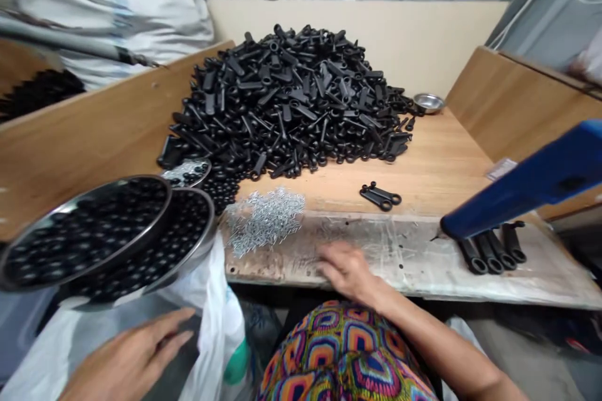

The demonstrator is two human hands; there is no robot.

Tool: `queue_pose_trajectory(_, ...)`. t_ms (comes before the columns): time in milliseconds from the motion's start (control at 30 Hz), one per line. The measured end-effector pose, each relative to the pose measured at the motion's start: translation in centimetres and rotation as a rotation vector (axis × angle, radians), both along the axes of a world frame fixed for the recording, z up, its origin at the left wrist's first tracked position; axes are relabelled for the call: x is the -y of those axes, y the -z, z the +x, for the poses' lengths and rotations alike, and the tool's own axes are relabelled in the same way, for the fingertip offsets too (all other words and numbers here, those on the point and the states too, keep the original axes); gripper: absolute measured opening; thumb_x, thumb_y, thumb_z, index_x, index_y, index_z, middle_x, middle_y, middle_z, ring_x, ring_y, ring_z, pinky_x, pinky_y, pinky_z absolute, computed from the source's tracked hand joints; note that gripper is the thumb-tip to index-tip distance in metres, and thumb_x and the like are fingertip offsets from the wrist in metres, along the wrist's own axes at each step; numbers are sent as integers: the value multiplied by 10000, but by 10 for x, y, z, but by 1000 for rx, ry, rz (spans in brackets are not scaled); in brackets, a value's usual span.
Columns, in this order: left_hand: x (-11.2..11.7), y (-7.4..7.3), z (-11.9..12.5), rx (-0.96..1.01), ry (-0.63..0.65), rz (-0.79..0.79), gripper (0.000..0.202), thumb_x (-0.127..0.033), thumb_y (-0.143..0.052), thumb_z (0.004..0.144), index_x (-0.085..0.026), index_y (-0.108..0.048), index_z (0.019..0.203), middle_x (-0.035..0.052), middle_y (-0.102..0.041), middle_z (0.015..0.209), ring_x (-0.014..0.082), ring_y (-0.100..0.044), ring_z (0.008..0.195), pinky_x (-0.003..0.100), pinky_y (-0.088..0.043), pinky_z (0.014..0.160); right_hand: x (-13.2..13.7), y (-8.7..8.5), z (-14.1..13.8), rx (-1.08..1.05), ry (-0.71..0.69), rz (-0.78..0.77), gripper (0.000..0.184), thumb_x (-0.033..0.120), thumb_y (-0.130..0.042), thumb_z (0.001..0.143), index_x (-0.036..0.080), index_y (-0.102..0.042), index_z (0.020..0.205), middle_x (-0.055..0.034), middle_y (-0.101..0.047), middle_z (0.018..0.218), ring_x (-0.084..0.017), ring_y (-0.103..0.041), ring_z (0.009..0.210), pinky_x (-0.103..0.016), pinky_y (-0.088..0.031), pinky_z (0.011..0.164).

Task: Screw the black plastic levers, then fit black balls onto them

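Note:
My left hand (129, 360) lies flat with fingers stretched out on a white plastic bag (214, 319) at the lower left, just below two steel bowls (141, 210) filled with small black round parts. My right hand (345, 269) rests on the worn front strip of the wooden table (437, 163), fingers spread and blurred, holding nothing. It is beside a heap of small silver pins (266, 219). A large pile of black plastic handle-like parts (294, 97) fills the middle of the table. Two loose black parts (380, 195) lie apart from the pile.
A blue tool (527, 185) juts in from the right above a row of several black parts (491, 250). A small steel bowl (427, 102) sits at the back right. Wooden side panels border the table. White sacks stand at the back left.

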State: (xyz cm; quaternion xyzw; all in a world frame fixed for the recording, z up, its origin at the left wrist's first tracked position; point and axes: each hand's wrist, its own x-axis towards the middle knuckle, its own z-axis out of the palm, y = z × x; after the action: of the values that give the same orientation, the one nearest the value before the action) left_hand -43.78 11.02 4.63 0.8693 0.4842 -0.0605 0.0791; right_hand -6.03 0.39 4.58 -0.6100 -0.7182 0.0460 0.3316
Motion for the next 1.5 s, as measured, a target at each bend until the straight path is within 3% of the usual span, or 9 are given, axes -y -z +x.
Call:
queue_pose_trajectory(100,-13,-53,95,107,237,-114,377,-522,-394,828,-379,-602,1108,-89,-639,1123,213,-628,991,364,-501,885,29,14,62,53,310,43,239,207,-416,903,146,-630,990,-92,-665,928,-177,-604,864,-296,-478,780)
queue_pose_trajectory(200,-19,-80,204,168,497,-63,360,-414,-359,882,-263,-612,1090,14,-640,1117,206,-596,1018,359,-477,885,57,28,91,126,506,39,259,202,-408,901,130,-630,1012,-131,-640,997,-231,-574,929,-360,-450,816)
queue_pose_trajectory(300,-12,-69,308,206,692,-7,264,-303,-424,861,-203,-619,1009,38,-645,1012,185,-590,946,317,-461,842,73,35,100,194,618,-8,248,192,-425,894,120,-623,1026,-128,-631,977,-243,-544,907,-353,-428,781)
queue_pose_trajectory(400,1,-40,395,212,702,114,223,-292,-418,862,-196,-597,954,42,-614,975,192,-567,940,304,-448,803,74,35,103,278,708,-101,217,178,-428,894,135,-629,964,-100,-627,892,-222,-528,840,-324,-403,732)
queue_pose_trajectory(567,17,-2,476,203,664,231,295,-299,-353,883,-124,-568,986,146,-559,979,270,-538,961,369,-432,771,61,31,108,319,755,-212,133,157,-478,863,179,-608,852,-58,-599,809,-203,-514,771,-311,-367,661)
queue_pose_trajectory(700,12,8,488,153,669,273,334,-305,-313,898,-103,-557,1006,166,-530,959,274,-541,916,353,-428,708,54,32,110,320,710,-279,135,102,-483,833,189,-584,809,-61,-582,831,-212,-506,782,-313,-354,628)
queue_pose_trajectory(1033,-7,13,474,106,770,389,426,-453,-293,913,-129,-567,945,140,-576,925,277,-553,928,336,-430,699,54,33,112,298,656,-281,144,94,-454,846,180,-568,826,-68,-574,853,-214,-496,811,-317,-367,640)
queue_pose_trajectory(1300,-21,11,449,83,895,344,409,-423,-306,905,-113,-571,938,135,-622,850,228,-592,834,312,-438,704,56,33,113,347,642,-296,187,46,-444,822,178,-577,815,-73,-581,852,-221,-493,817,-321,-354,669)
queue_pose_trajectory(1500,-15,10,412,120,1021,308,371,-401,-344,884,-118,-572,959,122,-614,793,233,-591,760,327,-456,639,57,34,116,387,660,-256,189,36,-455,810,165,-587,771,-74,-584,802,-217,-495,803,-314,-327,668)
